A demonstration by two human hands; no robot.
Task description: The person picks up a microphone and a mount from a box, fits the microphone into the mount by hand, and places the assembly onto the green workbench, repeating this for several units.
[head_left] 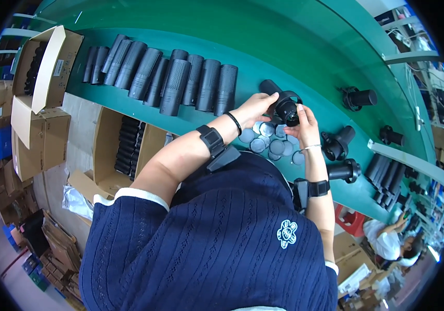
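My left hand [256,107] and my right hand [305,126] hold a black cylindrical housing with a ring-shaped collar [287,105] above the green bench. The left fingers wrap its side. My right thumb and fingers close on the rim at its near end. A black tube end shows behind the left fingers; whether it belongs to the held housing I cannot tell. Just below, round greyish discs [277,147] lie in a loose pile. To the right rest similar black housings with collars [339,143], one of them close to my right wrist.
Several black perforated tubes [174,87] stand in a row on the green bench [255,62], left of my hands. Open cardboard boxes [105,150] holding black parts are at the left. More tubes [384,173] lie right beyond a pale divider. A person [386,239] works further right.
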